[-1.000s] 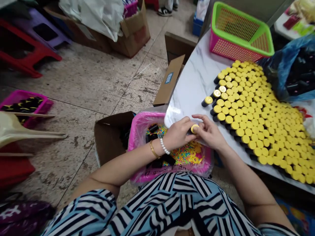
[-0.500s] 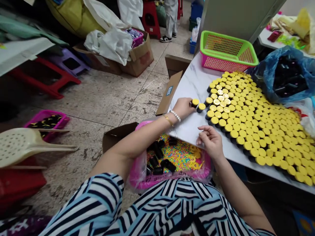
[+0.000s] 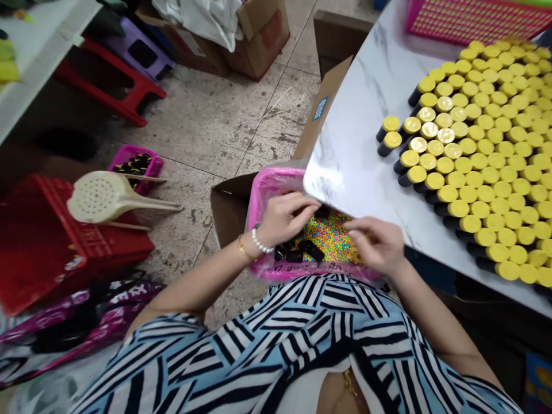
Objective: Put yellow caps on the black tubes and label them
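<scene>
Black tubes (image 3: 294, 256) lie loose among small coloured balls (image 3: 330, 238) in a pink basin (image 3: 257, 195), several of them toward its 7 o'clock side; take the basin as the dial's centre, with 12 o'clock straight ahead of the wearer. It sits close up to the striped top (image 3: 302, 328), presumably so that both hands reach in without stretching, and its clear liner (image 3: 310, 268) likely stops the balls scattering. The left hand (image 3: 282, 219) hangs over the 10 o'clock side, fingers bent and only slightly parted from the thumb; whether they grip anything is impossible to make out. The right hand (image 3: 382, 241), at 3 o'clock, has its fingers curled toward the thumb; a small item could be hidden there.

A cardboard box (image 3: 230, 221) stands just beside the basin at 9 o'clock. The desk (image 3: 349, 121) corner overhangs the 1 o'clock rim, probably to keep reaches short. On it, at 2 o'clock, yellow-topped tubes (image 3: 490, 175) stand upright, packed side by side, perhaps to save room and steady 1 another; 2 outer tubes (image 3: 391, 140) stand at the block's near-left edge, at 1 o'clock.

Farther off are a red crate (image 3: 107, 247) at 9 o'clock, a small pink tray (image 3: 157, 167) at 10 and a pink basket (image 3: 478, 23) at 1.
</scene>
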`<state>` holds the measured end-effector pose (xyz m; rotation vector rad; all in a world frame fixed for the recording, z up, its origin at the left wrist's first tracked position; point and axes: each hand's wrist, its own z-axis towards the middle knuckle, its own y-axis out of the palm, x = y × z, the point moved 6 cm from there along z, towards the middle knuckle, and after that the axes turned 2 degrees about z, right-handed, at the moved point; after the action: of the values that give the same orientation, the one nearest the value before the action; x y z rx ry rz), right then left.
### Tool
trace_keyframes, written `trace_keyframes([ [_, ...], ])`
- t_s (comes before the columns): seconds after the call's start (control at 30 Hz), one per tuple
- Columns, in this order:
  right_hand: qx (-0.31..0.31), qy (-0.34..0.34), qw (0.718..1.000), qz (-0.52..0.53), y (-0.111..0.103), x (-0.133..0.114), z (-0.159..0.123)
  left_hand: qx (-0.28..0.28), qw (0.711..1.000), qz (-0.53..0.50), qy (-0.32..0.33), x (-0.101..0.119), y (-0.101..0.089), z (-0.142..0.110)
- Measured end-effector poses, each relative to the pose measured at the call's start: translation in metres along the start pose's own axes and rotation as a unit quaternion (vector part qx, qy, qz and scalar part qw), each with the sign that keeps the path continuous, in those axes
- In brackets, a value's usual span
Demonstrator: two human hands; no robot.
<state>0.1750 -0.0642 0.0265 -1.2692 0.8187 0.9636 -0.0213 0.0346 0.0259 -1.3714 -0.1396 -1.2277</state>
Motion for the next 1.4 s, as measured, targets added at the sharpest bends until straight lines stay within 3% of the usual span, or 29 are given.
trace_keyframes([
  [0.07, -0.115, -0.008, 0.987, -0.108, 0.036, 0.006, 0.0, 0.003, 0.999, 0.006, -0.048, -0.015, -0.006, -0.032],
  [0.1, -0.145, 0.008, 0.975, -0.169, 0.05, 0.014, 0.003, 0.001, 0.997, 0.009, -0.077, -0.023, -0.007, -0.042],
  [0.23, -0.168, 0.055, 0.92, -0.349, 0.081, 0.052, 0.029, -0.065, 0.988, 0.039, -0.138, -0.044, -0.001, -0.056],
  [0.3, -0.194, 0.035, 0.917, -0.346, 0.091, 0.062, 0.034, -0.111, 0.985, 0.083, -0.107, -0.04, 0.008, -0.054],
  [0.4, -0.233, 0.029, 0.939, -0.25, 0.098, 0.069, 0.024, -0.188, 0.967, 0.165, -0.048, -0.028, 0.031, -0.052],
  [0.5, -0.208, 0.052, 0.961, -0.176, 0.084, 0.071, 0.003, -0.266, 0.94, 0.21, -0.025, -0.024, 0.055, -0.054],
  [0.57, -0.159, 0.069, 0.963, -0.208, 0.063, 0.071, -0.008, -0.302, 0.929, 0.214, -0.02, -0.026, 0.064, -0.055],
  [0.63, -0.116, 0.084, 0.941, -0.306, 0.04, 0.071, -0.018, -0.326, 0.922, 0.21, -0.014, -0.03, 0.069, -0.055],
  [0.73, -0.109, 0.101, 0.876, -0.46, 0.019, 0.07, -0.028, -0.358, 0.908, 0.217, -0.003, -0.031, 0.076, -0.054],
  [0.83, -0.149, 0.112, 0.843, -0.505, 0.019, 0.071, -0.03, -0.373, 0.895, 0.244, 0.018, -0.021, 0.09, -0.049],
  [1.0, -0.167, 0.144, 0.854, -0.471, 0.02, 0.07, -0.03, -0.383, 0.881, 0.266, 0.074, 0.006, 0.117, -0.041],
  [1.1, -0.141, 0.17, 0.854, -0.471, 0.009, 0.068, -0.038, -0.387, 0.899, 0.195, 0.06, 0.008, 0.119, -0.038],
  [1.23, -0.127, 0.185, 0.834, -0.504, 0.002, 0.071, -0.049, -0.36, 0.933, 0.027, 0.009, 0.0, 0.104, -0.034],
  [1.4, -0.158, 0.161, 0.84, -0.493, 0.017, 0.08, -0.042, -0.365, 0.916, -0.157, -0.055, -0.009, 0.099, -0.039],
])
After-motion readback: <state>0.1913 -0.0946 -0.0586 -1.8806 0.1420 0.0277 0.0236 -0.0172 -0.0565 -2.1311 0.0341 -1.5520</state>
